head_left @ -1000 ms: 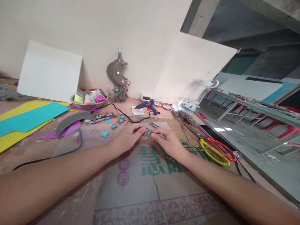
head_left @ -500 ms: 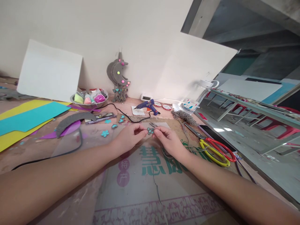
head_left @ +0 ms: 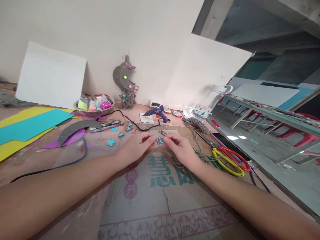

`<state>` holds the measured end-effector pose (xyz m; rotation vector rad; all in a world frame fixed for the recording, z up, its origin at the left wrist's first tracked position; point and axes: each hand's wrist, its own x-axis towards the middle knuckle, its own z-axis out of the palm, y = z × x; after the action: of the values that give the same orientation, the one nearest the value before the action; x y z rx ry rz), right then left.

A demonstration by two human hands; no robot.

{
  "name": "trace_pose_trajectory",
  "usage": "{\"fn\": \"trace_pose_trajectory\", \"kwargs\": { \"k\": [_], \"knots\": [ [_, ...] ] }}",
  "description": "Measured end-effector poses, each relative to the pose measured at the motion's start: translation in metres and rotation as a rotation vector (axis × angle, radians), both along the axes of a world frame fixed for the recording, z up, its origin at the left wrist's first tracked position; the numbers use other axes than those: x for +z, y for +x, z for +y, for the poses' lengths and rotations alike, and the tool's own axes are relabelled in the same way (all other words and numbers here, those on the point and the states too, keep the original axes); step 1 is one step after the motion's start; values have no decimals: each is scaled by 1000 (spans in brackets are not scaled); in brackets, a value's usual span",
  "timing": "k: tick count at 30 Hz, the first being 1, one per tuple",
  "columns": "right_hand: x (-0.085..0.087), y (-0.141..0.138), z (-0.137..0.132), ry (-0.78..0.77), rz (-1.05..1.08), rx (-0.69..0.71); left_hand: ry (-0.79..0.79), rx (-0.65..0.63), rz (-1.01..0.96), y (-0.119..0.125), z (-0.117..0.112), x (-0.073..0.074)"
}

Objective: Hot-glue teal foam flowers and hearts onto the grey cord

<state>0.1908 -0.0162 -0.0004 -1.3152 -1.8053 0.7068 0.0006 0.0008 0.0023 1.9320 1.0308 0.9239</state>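
My left hand (head_left: 137, 146) and my right hand (head_left: 180, 149) meet at the middle of the table, fingertips pinched from both sides on a small teal and grey flower piece (head_left: 159, 140). The piece sits low over a printed cardboard sheet (head_left: 162, 186). Both hands have curled fingers. A loose teal flower cutout (head_left: 111, 142) lies to the left of my left hand, with small teal hearts (head_left: 121, 134) beyond it.
A blue glue gun (head_left: 157, 112) with a black cord stands behind the hands. Yellow and red scissors (head_left: 231, 160), a phone (head_left: 225, 141) and twine (head_left: 196, 123) lie right. A bowl (head_left: 93, 106), foam sheets (head_left: 30, 126) and a grey moon ornament (head_left: 125, 80) sit left and back.
Both hands have stayed together on the small flower piece, shifting slightly and lowering it toward the cardboard; the right fingers have closed in nearer the left.
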Motion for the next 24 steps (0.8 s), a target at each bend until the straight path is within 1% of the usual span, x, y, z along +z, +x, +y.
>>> {"fn": "trace_pose_trajectory", "kwargs": {
  "k": [7,16,24],
  "knots": [
    [-2,1,0,8,15,-3,-20,-14,-5,2,-2,0],
    [0,0,0,34,-7,20,-30,-23,8,1,-3,2],
    [0,0,0,-8,52,-11,-28,-34,-3,2,-2,0]
  ]
}}
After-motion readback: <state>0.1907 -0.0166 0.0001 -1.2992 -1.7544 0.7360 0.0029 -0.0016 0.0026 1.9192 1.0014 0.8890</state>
